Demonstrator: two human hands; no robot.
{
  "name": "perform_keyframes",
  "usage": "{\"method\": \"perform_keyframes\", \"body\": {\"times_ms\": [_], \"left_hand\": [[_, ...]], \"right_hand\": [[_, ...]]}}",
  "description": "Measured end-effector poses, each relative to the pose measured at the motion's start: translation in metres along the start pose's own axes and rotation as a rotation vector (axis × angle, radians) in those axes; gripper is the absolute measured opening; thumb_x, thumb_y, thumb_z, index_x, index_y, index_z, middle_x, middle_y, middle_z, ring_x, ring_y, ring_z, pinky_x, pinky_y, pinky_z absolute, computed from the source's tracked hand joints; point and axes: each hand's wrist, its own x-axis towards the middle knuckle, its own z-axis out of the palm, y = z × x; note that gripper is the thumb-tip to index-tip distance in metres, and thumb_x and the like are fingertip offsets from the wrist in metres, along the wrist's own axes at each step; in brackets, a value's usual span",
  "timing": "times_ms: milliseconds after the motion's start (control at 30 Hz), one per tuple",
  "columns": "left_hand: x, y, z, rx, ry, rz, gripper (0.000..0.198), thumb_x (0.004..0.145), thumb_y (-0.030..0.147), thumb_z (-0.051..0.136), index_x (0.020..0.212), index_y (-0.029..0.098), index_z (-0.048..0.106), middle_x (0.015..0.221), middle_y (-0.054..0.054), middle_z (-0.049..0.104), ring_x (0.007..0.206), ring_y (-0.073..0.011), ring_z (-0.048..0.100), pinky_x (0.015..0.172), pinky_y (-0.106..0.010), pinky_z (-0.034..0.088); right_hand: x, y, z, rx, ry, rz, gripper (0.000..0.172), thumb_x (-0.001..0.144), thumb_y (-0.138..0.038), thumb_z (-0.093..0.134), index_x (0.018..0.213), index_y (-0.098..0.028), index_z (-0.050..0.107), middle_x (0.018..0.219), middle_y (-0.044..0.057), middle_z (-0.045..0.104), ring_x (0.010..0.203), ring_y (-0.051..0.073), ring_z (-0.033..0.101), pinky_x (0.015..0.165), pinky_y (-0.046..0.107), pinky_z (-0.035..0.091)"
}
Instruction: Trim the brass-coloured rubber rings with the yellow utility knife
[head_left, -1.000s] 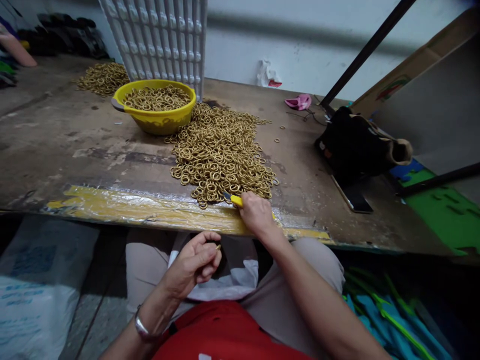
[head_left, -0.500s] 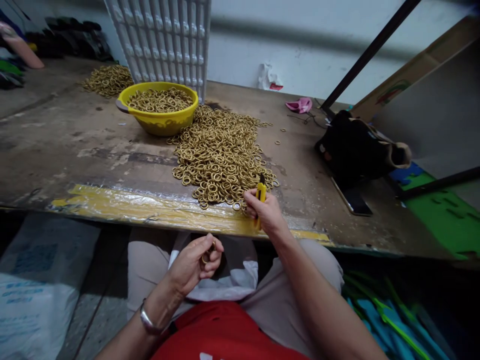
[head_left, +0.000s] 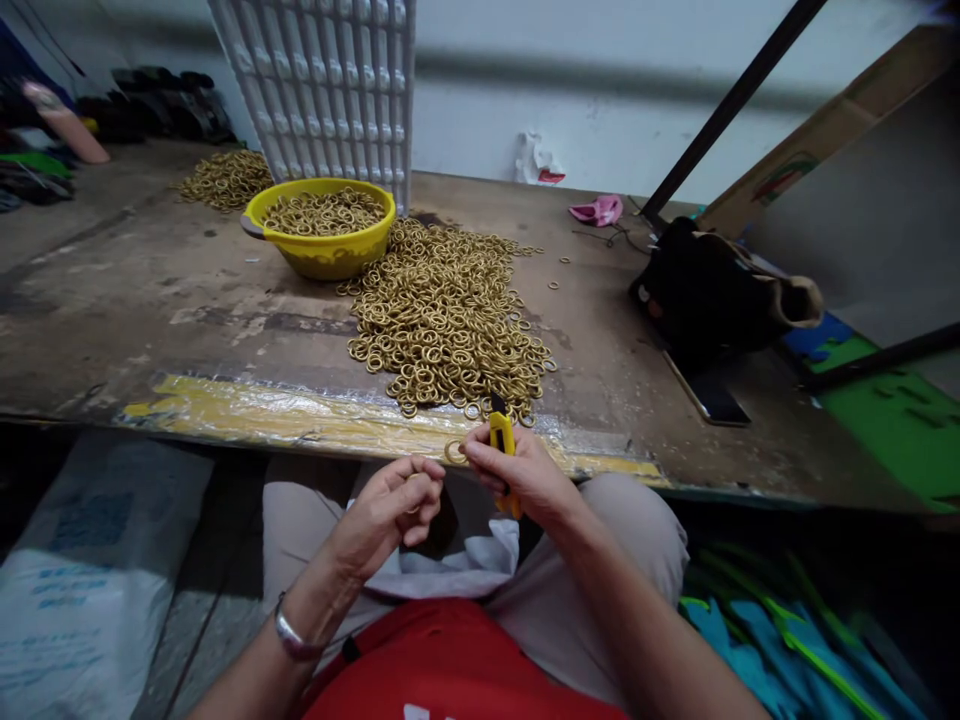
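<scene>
My right hand (head_left: 517, 470) grips a yellow utility knife (head_left: 501, 436) with its dark tip pointing up. Between that hand's thumb and finger is a brass-coloured ring (head_left: 453, 452), held out toward the left at the table edge. My left hand (head_left: 394, 510) is closed just beyond the edge, over my lap; part of a ring shows among its curled fingers, and how many it holds is hidden. A large heap of the same rings (head_left: 450, 310) lies on the table just beyond my hands.
A yellow basin (head_left: 330, 258) full of rings stands left of the heap, before a grey ribbed panel (head_left: 337, 90). Another ring pile (head_left: 225, 180) lies behind. To the right are a black bag (head_left: 705, 290) and a phone (head_left: 709, 395). A white bag (head_left: 457, 575) lies open between my legs.
My right hand has come down and left from the heap, with a ring now showing in its fingertips. My left hand has closed more and risen slightly toward the table edge.
</scene>
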Motion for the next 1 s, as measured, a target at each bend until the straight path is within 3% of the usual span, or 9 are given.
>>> {"method": "perform_keyframes", "body": {"times_ms": [67, 167, 300, 400, 600, 700, 767, 867, 1000], "left_hand": [[0.001, 0.000, 0.000, 0.089, 0.084, 0.086, 0.025, 0.081, 0.038, 0.066, 0.083, 0.015, 0.057, 0.059, 0.004, 0.045, 0.045, -0.0051, 0.036, 0.036, -0.014, 0.022], [0.000, 0.000, 0.000, 0.350, 0.174, 0.279, 0.020, 0.086, 0.034, 0.061, 0.094, 0.016, 0.061, 0.063, 0.002, 0.056, 0.042, -0.0042, 0.036, 0.038, -0.015, 0.026], [-0.003, 0.005, 0.001, 0.782, 0.069, 0.523, 0.015, 0.088, 0.022, 0.057, 0.098, 0.019, 0.068, 0.086, -0.004, 0.068, 0.072, -0.0115, 0.060, 0.067, -0.021, 0.047], [-0.003, 0.007, 0.000, 0.952, -0.002, 0.618, 0.014, 0.088, 0.018, 0.057, 0.094, 0.019, 0.070, 0.094, -0.005, 0.069, 0.091, -0.0157, 0.062, 0.085, -0.025, 0.046], [-0.003, 0.005, 0.003, 0.879, -0.024, 0.486, 0.008, 0.085, 0.019, 0.060, 0.086, 0.017, 0.069, 0.088, -0.004, 0.068, 0.085, -0.0152, 0.061, 0.080, -0.024, 0.045], [-0.004, 0.003, 0.005, 0.764, 0.000, 0.287, 0.010, 0.082, 0.024, 0.062, 0.080, 0.015, 0.066, 0.070, -0.001, 0.061, 0.062, -0.0100, 0.053, 0.059, -0.019, 0.041], [-0.003, 0.001, 0.006, 0.627, 0.043, 0.141, 0.018, 0.079, 0.031, 0.065, 0.077, 0.014, 0.063, 0.057, 0.003, 0.052, 0.047, -0.0060, 0.039, 0.044, -0.017, 0.030], [-0.002, 0.000, 0.006, 0.416, 0.136, 0.034, 0.031, 0.074, 0.042, 0.068, 0.079, 0.014, 0.058, 0.061, 0.003, 0.052, 0.042, -0.0035, 0.032, 0.039, -0.015, 0.021], [-0.001, -0.003, 0.004, 0.347, 0.175, 0.059, 0.037, 0.074, 0.048, 0.068, 0.080, 0.015, 0.054, 0.059, 0.004, 0.050, 0.042, -0.0036, 0.032, 0.037, -0.014, 0.020]], "right_hand": [[-0.003, 0.000, -0.001, 0.019, -0.041, 0.043, 0.032, 0.073, -0.043, 0.071, 0.073, -0.016, 0.053, 0.054, -0.008, 0.042, 0.041, 0.003, 0.033, 0.038, 0.016, 0.024], [-0.005, 0.004, -0.002, 0.099, -0.103, 0.165, 0.033, 0.071, -0.041, 0.072, 0.073, -0.017, 0.050, 0.052, -0.009, 0.040, 0.040, 0.002, 0.032, 0.038, 0.015, 0.024], [-0.003, 0.009, -0.003, 0.211, -0.171, 0.295, 0.038, 0.069, -0.043, 0.071, 0.067, -0.018, 0.043, 0.050, -0.009, 0.039, 0.037, 0.001, 0.028, 0.036, 0.014, 0.021], [-0.002, 0.009, -0.003, 0.268, -0.225, 0.378, 0.036, 0.068, -0.039, 0.071, 0.066, -0.018, 0.041, 0.049, -0.010, 0.039, 0.036, 0.000, 0.026, 0.035, 0.013, 0.020], [0.000, 0.013, 0.001, 0.312, -0.300, 0.472, 0.033, 0.066, -0.037, 0.070, 0.067, -0.018, 0.043, 0.047, -0.010, 0.039, 0.035, 0.001, 0.023, 0.034, 0.013, 0.018], [-0.002, 0.016, 0.006, 0.256, -0.241, 0.433, 0.036, 0.067, -0.041, 0.071, 0.067, -0.018, 0.043, 0.049, -0.010, 0.040, 0.036, 0.001, 0.024, 0.036, 0.015, 0.019], [-0.004, 0.016, 0.008, 0.164, -0.163, 0.354, 0.037, 0.071, -0.048, 0.066, 0.068, -0.018, 0.044, 0.051, -0.009, 0.040, 0.038, 0.002, 0.025, 0.038, 0.016, 0.020], [-0.012, 0.018, 0.010, -0.218, 0.006, 0.100, 0.036, 0.082, -0.049, 0.053, 0.066, -0.018, 0.044, 0.053, -0.007, 0.038, 0.043, 0.005, 0.030, 0.044, 0.019, 0.024], [-0.027, 0.021, 0.010, -1.026, 0.160, -0.245, 0.008, 0.080, -0.017, 0.050, 0.072, -0.017, 0.051, 0.069, 0.001, 0.056, 0.064, 0.013, 0.049, 0.060, 0.024, 0.032]]}}
